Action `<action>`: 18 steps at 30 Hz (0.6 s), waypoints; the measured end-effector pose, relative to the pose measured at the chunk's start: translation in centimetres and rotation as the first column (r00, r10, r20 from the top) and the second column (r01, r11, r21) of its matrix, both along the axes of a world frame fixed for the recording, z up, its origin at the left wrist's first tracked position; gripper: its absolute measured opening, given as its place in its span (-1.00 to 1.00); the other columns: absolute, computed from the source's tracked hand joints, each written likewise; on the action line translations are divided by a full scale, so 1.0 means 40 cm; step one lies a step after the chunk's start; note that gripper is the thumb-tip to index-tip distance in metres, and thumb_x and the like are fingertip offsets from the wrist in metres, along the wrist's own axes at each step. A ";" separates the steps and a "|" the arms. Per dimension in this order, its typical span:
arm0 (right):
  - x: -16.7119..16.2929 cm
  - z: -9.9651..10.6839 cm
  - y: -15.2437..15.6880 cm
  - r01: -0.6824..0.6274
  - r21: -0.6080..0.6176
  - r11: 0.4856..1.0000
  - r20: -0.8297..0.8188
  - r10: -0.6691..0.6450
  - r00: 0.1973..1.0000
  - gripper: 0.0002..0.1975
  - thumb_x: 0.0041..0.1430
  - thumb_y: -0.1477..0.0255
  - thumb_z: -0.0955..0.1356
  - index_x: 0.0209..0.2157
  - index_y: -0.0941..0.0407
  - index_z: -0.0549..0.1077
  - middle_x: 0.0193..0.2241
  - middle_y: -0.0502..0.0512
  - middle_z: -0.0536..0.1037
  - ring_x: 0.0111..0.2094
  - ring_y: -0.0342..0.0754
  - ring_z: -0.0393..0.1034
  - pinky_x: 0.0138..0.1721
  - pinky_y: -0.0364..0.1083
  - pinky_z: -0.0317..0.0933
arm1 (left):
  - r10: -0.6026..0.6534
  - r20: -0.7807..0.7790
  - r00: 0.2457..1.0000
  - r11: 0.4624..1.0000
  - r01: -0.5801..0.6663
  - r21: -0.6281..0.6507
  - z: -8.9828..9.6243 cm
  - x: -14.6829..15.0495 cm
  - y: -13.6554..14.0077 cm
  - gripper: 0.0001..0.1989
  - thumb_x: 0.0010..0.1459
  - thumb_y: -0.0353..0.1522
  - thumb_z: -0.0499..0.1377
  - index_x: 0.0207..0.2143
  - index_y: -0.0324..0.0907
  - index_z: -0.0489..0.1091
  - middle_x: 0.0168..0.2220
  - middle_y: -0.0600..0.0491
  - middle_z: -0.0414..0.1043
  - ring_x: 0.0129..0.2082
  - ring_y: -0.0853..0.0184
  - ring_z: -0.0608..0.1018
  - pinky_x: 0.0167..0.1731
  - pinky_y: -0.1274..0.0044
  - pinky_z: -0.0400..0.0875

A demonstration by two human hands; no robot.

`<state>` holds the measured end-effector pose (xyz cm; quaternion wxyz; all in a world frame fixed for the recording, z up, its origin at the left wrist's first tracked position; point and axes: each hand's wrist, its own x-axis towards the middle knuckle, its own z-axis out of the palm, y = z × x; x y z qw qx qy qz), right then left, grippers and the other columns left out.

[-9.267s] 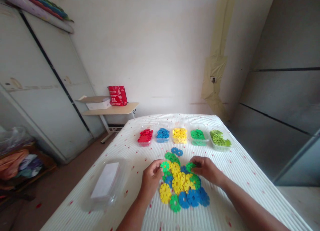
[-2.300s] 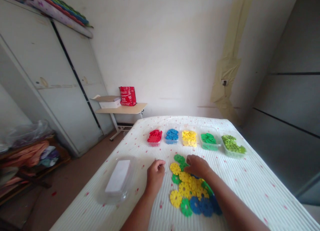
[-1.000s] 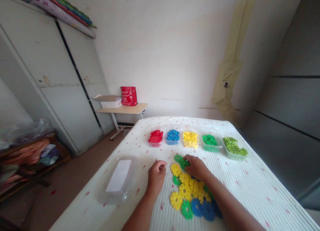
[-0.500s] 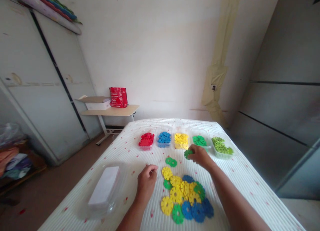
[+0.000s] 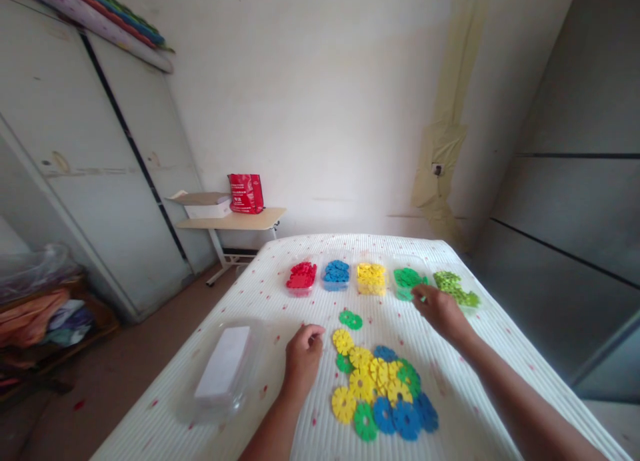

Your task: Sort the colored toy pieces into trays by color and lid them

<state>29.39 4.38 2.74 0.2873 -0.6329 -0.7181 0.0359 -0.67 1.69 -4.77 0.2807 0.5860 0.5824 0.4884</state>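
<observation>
Right hand (image 5: pixel 437 308) has reached the tub (image 5: pixel 401 294) of green discs (image 5: pixel 407 276), apparently delivering one, left hand (image 5: pixel 303 354) half-curled, both grips unclear.

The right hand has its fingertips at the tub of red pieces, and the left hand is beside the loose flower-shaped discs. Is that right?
Not quite: the head view shows the fingertips of the right hand at the tub of darker green pieces, not the red. The left hand is indeed beside the loose flower-shaped discs.
</observation>
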 end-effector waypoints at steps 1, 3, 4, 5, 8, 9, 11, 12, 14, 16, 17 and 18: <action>-0.006 -0.017 -0.022 -0.074 -0.048 0.996 -0.021 0.073 0.997 -0.81 0.01 0.46 0.20 -0.43 0.14 0.44 -0.48 0.08 0.51 -0.45 -0.06 0.39 -0.39 -0.14 0.21 | 0.001 0.000 1.000 1.000 -0.001 0.002 0.002 0.000 -0.001 -0.78 -0.10 -0.38 0.01 -0.41 -0.21 0.42 -0.51 0.09 0.44 -0.52 0.39 0.46 -0.48 0.58 0.35; -0.016 -0.046 -0.063 -0.191 -0.151 0.970 -0.102 0.177 0.979 -0.82 0.01 0.46 0.19 -0.47 0.13 0.42 -0.53 0.03 0.48 -0.52 -0.12 0.37 -0.47 -0.18 0.19 | -0.001 -0.003 1.000 1.000 0.001 0.009 0.005 0.000 -0.002 -0.78 -0.10 -0.38 0.02 -0.42 -0.21 0.42 -0.53 0.09 0.44 -0.52 0.39 0.46 -0.48 0.58 0.36; -0.021 -0.056 -0.081 -0.237 -0.209 0.949 -0.155 0.207 0.966 -0.82 0.01 0.46 0.19 -0.47 0.12 0.41 -0.55 0.01 0.46 -0.56 -0.14 0.35 -0.52 -0.19 0.17 | -0.002 -0.005 1.000 1.000 0.002 0.013 0.006 0.000 -0.003 -0.79 -0.10 -0.38 0.02 -0.43 -0.21 0.42 -0.53 0.09 0.44 -0.52 0.39 0.46 -0.49 0.58 0.36; -0.026 -0.063 -0.096 -0.280 -0.263 0.923 -0.210 0.228 0.951 -0.82 0.01 0.46 0.19 -0.47 0.12 0.41 -0.55 -0.01 0.45 -0.58 -0.16 0.33 -0.55 -0.21 0.15 | -0.005 -0.008 1.000 1.000 0.005 0.016 0.007 0.000 -0.003 -0.79 -0.10 -0.37 0.02 -0.43 -0.21 0.42 -0.53 0.09 0.44 -0.52 0.39 0.46 -0.49 0.58 0.36; -0.043 -0.063 -0.127 -0.386 -0.348 0.854 -0.322 0.278 0.905 -0.82 0.00 0.49 0.19 -0.46 0.12 0.41 -0.56 -0.04 0.43 -0.61 -0.19 0.29 -0.60 -0.23 0.12 | -0.013 -0.009 1.000 1.000 0.013 0.008 0.009 0.001 -0.004 -0.79 -0.07 -0.35 0.02 -0.43 -0.21 0.41 -0.52 0.09 0.44 -0.53 0.39 0.46 -0.51 0.58 0.35; -0.050 -0.058 -0.133 -0.410 -0.345 0.844 -0.328 0.301 0.895 -0.82 -0.01 0.50 0.19 -0.47 0.13 0.42 -0.57 -0.04 0.43 -0.60 -0.19 0.29 -0.59 -0.23 0.12 | -0.013 -0.008 1.000 1.000 0.013 0.002 0.009 0.001 -0.004 -0.79 -0.07 -0.34 0.02 -0.42 -0.21 0.41 -0.51 0.08 0.44 -0.54 0.39 0.45 -0.51 0.58 0.35; -0.061 -0.047 -0.142 -0.432 -0.307 0.848 -0.297 0.346 0.890 -0.81 -0.03 0.54 0.19 -0.51 0.13 0.42 -0.56 -0.03 0.44 -0.54 -0.18 0.30 -0.52 -0.22 0.14 | -0.014 -0.011 1.000 1.000 0.014 -0.008 0.008 0.002 -0.004 -0.79 -0.07 -0.34 0.02 -0.41 -0.21 0.40 -0.50 0.08 0.44 -0.55 0.39 0.44 -0.51 0.57 0.35; -0.066 -0.043 -0.145 -0.435 -0.285 0.854 -0.270 0.364 0.891 -0.80 -0.05 0.56 0.20 -0.52 0.13 0.43 -0.55 -0.02 0.44 -0.51 -0.17 0.30 -0.49 -0.22 0.15 | -0.013 -0.015 1.000 1.000 0.013 -0.007 0.008 0.001 -0.004 -0.79 -0.07 -0.34 0.02 -0.41 -0.21 0.40 -0.50 0.08 0.44 -0.54 0.39 0.44 -0.50 0.57 0.35; -0.072 -0.038 -0.149 -0.436 -0.246 0.866 -0.218 0.388 0.895 -0.81 -0.08 0.59 0.22 -0.50 0.12 0.45 -0.49 0.00 0.46 -0.47 -0.16 0.30 -0.44 -0.21 0.15 | -0.011 -0.033 0.999 1.000 0.011 0.010 0.011 0.001 -0.006 -0.80 -0.07 -0.35 0.02 -0.43 -0.20 0.40 -0.49 0.08 0.44 -0.50 0.37 0.46 -0.46 0.56 0.36; -0.075 -0.036 -0.154 -0.452 -0.233 0.861 -0.209 0.410 0.888 -0.82 -0.08 0.57 0.26 -0.44 0.10 0.47 -0.44 0.02 0.46 -0.48 -0.17 0.30 -0.44 -0.20 0.16 | -0.019 -0.082 0.996 0.998 0.024 0.059 0.021 0.003 -0.013 -0.81 -0.07 -0.38 0.02 -0.43 -0.19 0.41 -0.46 0.07 0.44 -0.43 0.35 0.46 -0.39 0.54 0.37; -0.077 -0.036 -0.158 -0.477 -0.227 0.849 -0.221 0.432 0.874 -0.83 -0.08 0.55 0.28 -0.41 0.09 0.48 -0.42 0.03 0.45 -0.47 -0.17 0.30 -0.44 -0.20 0.17 | -0.040 -0.125 0.991 0.993 0.053 0.101 0.030 0.007 -0.020 -0.81 -0.06 -0.40 0.01 -0.42 -0.18 0.41 -0.43 0.05 0.44 -0.39 0.34 0.46 -0.34 0.52 0.37; -0.079 -0.036 -0.163 -0.511 -0.218 0.832 -0.237 0.463 0.854 -0.84 -0.07 0.52 0.30 -0.39 0.08 0.49 -0.38 0.04 0.45 -0.43 -0.15 0.31 -0.40 -0.19 0.19 | -0.080 -0.183 0.980 0.983 0.108 0.151 0.041 0.013 -0.029 -0.80 -0.04 -0.41 0.01 -0.41 -0.18 0.42 -0.39 0.03 0.44 -0.34 0.33 0.46 -0.28 0.49 0.37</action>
